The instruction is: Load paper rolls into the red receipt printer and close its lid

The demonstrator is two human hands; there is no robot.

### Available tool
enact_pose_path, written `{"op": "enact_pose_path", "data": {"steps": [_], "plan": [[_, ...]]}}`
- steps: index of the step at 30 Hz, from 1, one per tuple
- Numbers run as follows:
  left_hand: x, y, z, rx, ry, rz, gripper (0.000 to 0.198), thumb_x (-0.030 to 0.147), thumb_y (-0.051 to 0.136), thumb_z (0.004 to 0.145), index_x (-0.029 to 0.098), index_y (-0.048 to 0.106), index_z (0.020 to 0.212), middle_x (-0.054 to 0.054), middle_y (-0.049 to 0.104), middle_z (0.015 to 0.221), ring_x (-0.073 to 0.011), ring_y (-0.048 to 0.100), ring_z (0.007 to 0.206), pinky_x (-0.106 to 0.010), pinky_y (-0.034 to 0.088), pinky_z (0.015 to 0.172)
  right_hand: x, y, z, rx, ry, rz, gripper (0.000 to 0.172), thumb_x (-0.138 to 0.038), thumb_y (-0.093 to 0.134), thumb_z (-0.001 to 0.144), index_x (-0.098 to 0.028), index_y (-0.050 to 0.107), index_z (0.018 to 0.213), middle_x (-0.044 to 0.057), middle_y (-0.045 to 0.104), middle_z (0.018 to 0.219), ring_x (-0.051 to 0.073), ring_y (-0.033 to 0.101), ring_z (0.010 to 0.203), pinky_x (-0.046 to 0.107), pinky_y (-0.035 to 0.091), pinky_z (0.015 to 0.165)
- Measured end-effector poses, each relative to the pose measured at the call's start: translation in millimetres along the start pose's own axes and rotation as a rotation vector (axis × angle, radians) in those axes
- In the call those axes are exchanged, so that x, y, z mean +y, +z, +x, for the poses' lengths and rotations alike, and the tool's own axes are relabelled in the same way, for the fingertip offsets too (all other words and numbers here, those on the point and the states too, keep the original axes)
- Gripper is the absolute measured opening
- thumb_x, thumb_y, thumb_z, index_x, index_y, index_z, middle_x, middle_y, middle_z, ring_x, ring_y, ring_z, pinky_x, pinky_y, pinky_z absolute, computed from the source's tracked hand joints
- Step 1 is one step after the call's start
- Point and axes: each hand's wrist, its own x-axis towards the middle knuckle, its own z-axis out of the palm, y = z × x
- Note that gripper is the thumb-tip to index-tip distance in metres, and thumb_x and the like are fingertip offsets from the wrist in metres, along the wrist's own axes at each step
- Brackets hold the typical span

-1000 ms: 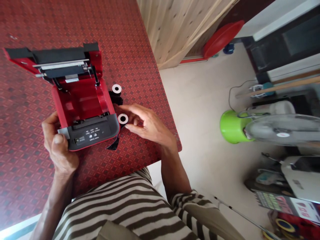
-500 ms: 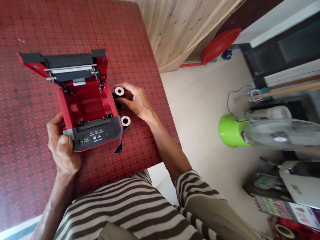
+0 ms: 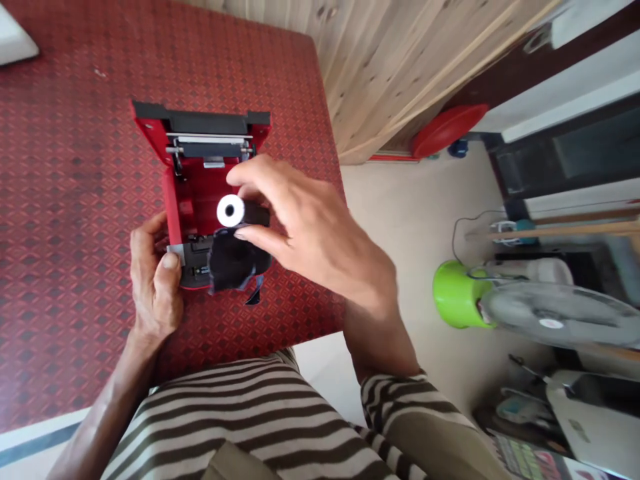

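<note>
Two-handed grip: roll (image 3: 239, 212) over open red device (image 3: 173, 207)

My left hand (image 3: 154, 287) grasps the near left corner of the red device. The thumb lies on the grey corner of the front panel (image 3: 196, 260); the fingers wrap the side wall.

My right hand (image 3: 320, 233) grasps the roll between thumb and fingers, with its white-ringed end facing left. The roll is positioned over the open bay (image 3: 203, 190); I cannot tell whether it touches the device.

A black sheet (image 3: 230, 260) hangs just below the roll and obscures the right portion of the front panel. A small dark strip (image 3: 255, 294) protrudes beneath it at the near edge.

The lid (image 3: 210, 122) stands raised at the far side, with a dark roller (image 3: 213, 148) on its inner face. Below is a red patterned table (image 3: 90, 233). A green tub (image 3: 453, 293) and a fan (image 3: 555, 320) are to the right, well apart from the table.
</note>
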Motion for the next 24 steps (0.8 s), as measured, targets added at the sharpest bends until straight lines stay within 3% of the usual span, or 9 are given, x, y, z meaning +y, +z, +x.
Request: {"op": "enact_pose_path", "data": {"steps": [3,7,10,16,21,24], "plan": [[3,-2.0,0,-0.004,0.017,0.021,0.066,0.06,0.042,0.094,0.017,0.057,0.142,-0.012,0.066,0.119,-0.0264,0.061,0.102,-0.045,0.049,0.093,-7,27,21,-0.104,-0.004,-0.205,0.025,-0.009,0.049,0.101,-0.01,0.059,0.123,0.011,0.068,0.113,0.028,0.063,0.109,0.046,0.054,0.101],[4,-3.6,1,-0.016,0.002,0.002,0.066,0.061,0.043,0.094,0.018,0.057,0.142,-0.013,0.066,0.118,-0.0279,0.06,0.104,-0.046,0.049,0.093,-7,53,39,-0.141,0.083,-0.284,0.027,-0.007,0.042,0.102,-0.015,0.065,0.116,0.011,0.069,0.108,0.029,0.065,0.108,0.048,0.055,0.097],[6,-4.5,1,-0.023,0.001,0.019,0.065,0.061,0.042,0.095,0.021,0.057,0.143,-0.013,0.065,0.118,-0.0288,0.06,0.104,-0.047,0.049,0.091,-5,59,47,-0.143,0.142,-0.282,0.026,-0.007,0.047,0.101,-0.016,0.068,0.112,0.01,0.072,0.103,0.028,0.068,0.107,0.047,0.055,0.097],[8,-5.4,1,-0.045,0.012,0.005,0.06,0.061,0.042,0.096,0.025,0.056,0.142,-0.013,0.064,0.121,-0.0313,0.06,0.107,-0.05,0.049,0.09,13,69,58,-0.203,0.128,-0.237,0.026,-0.006,0.05,0.098,-0.02,0.072,0.102,0.011,0.075,0.1,0.028,0.072,0.09,0.045,0.058,0.081],[7,-4.2,2,-0.037,0.025,0.003,0.063,0.062,0.041,0.096,0.021,0.056,0.141,-0.014,0.065,0.121,-0.0303,0.06,0.105,-0.05,0.05,0.09,23,80,59,-0.182,0.107,-0.266,0.03,-0.003,0.049,0.095,-0.021,0.073,0.098,0.011,0.075,0.097,0.027,0.071,0.092,0.045,0.057,0.084],[7,-4.7,2,-0.031,0.027,0.013,0.064,0.063,0.041,0.096,0.02,0.057,0.141,-0.013,0.065,0.121,-0.0293,0.06,0.104,-0.049,0.05,0.089,19,73,57,-0.181,0.11,-0.22,0.029,-0.005,0.049,0.097,-0.022,0.072,0.098,0.009,0.074,0.097,0.026,0.07,0.093,0.043,0.057,0.087]]}}
